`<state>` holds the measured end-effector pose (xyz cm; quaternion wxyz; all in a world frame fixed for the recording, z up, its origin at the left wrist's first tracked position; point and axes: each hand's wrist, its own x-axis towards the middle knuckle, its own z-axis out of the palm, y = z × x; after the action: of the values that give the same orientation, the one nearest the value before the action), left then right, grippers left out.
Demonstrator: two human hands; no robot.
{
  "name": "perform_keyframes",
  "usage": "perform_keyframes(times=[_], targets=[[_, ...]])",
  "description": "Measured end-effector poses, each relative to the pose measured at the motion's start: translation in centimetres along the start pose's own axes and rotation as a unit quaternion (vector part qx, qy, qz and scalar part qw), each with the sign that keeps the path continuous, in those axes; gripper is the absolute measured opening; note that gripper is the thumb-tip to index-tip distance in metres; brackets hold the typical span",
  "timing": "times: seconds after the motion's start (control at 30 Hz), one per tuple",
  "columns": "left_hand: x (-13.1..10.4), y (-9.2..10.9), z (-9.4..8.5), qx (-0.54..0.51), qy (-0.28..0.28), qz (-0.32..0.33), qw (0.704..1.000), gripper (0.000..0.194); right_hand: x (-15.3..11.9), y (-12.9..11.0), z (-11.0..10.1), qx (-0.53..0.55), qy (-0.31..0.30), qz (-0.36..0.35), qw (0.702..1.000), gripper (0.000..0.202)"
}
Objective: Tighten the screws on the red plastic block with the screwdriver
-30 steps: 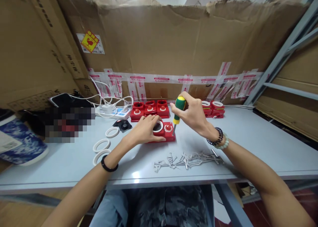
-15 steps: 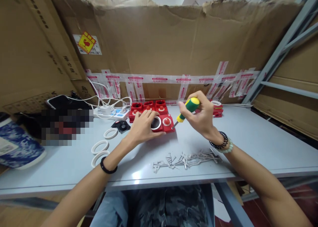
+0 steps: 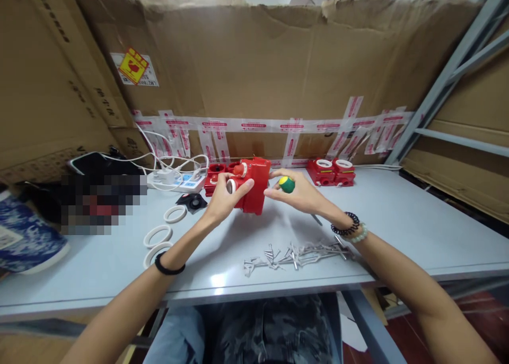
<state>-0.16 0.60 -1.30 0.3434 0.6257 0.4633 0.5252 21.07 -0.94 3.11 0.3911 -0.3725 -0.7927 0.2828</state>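
A red box-like housing with a round button and a white ring on its face is tilted up above the table. My left hand grips its face side, thumb across the front. Close to its right side is my right hand, fingers curled around a screwdriver with a green and yellow handle. The shaft points down and to the right, out below the hand. Whether the right fingertips touch the housing I cannot tell. More red housings stand behind my left hand, partly hidden.
Two red housings with white rings stand at the back right. Loose screws lie near the front edge. White rings, a black part and a power strip lie to the left. A cardboard wall closes off the back.
The red housing has been lifted and tipped up from the table. The screwdriver tip has left it, and the tool has swung round in my right hand, which moved left and down.
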Motion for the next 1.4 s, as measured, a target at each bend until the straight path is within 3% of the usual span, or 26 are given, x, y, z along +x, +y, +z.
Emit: perform_keyframes(times=[0.1,0.17,0.33,0.47,0.57,0.7,0.8,0.87,0.93,1.0,1.1,1.2,1.3,1.4], targets=[[-0.2,0.0,0.3,-0.081,-0.043,-0.051,0.995,0.055,0.1,-0.4,1.0,0.019,0.022,-0.031,0.999,0.025],[-0.5,0.5,0.4,-0.091,-0.085,-0.044,0.991,0.059,0.2,-0.3,1.0,0.050,0.035,0.020,0.998,0.028],[-1.1,1.9,-0.2,-0.012,-0.145,0.030,0.989,0.071,0.9,1.3,-0.3,0.177,-0.002,0.134,0.975,0.027],[-1.1,1.9,-0.5,-0.014,-0.200,0.003,0.980,0.070,1.4,2.0,-1.1,0.220,-0.034,0.186,0.957,0.022],[-1.2,1.7,-0.6,0.051,-0.211,0.015,0.976,0.068,1.7,2.0,-1.4,0.261,-0.027,0.195,0.945,0.021],[-1.3,2.1,-0.8,0.234,-0.158,0.144,0.948,0.074,1.9,2.3,-1.3,0.305,-0.023,0.229,0.924,0.017],[-1.5,2.2,-0.6,0.315,-0.128,0.299,0.892,0.083,1.8,2.8,-0.8,0.327,-0.043,0.237,0.914,0.015],[-1.7,2.1,-0.2,0.342,-0.154,0.374,0.848,0.082,1.8,3.0,-0.3,0.336,-0.053,0.231,0.911,0.016],[-1.9,1.9,0.3,0.362,-0.186,0.400,0.821,0.074,1.9,2.9,0.2,0.340,-0.056,0.230,0.910,0.019],[-2.0,1.8,0.5,0.373,-0.198,0.395,0.816,0.064,1.8,2.4,0.3,0.341,-0.060,0.229,0.910,0.023],[-2.0,2.2,0.2,0.367,-0.184,0.371,0.833,0.062,1.4,0.9,-0.9,0.271,-0.054,0.199,0.940,0.028],[-1.7,2.8,-0.8,0.378,-0.181,0.324,0.848,0.070,0.1,-0.5,-3.6,0.064,-0.028,0.145,0.987,0.026],[-1.3,3.1,-1.6,0.417,-0.209,0.272,0.842,0.070,-2.2,-1.0,-5.8,-0.103,-0.156,0.135,0.973,0.019],[-1.0,2.9,-1.9,0.433,-0.231,0.243,0.837,0.066,-5.0,-0.8,-6.4,-0.232,-0.207,0.113,0.944,0.010]])
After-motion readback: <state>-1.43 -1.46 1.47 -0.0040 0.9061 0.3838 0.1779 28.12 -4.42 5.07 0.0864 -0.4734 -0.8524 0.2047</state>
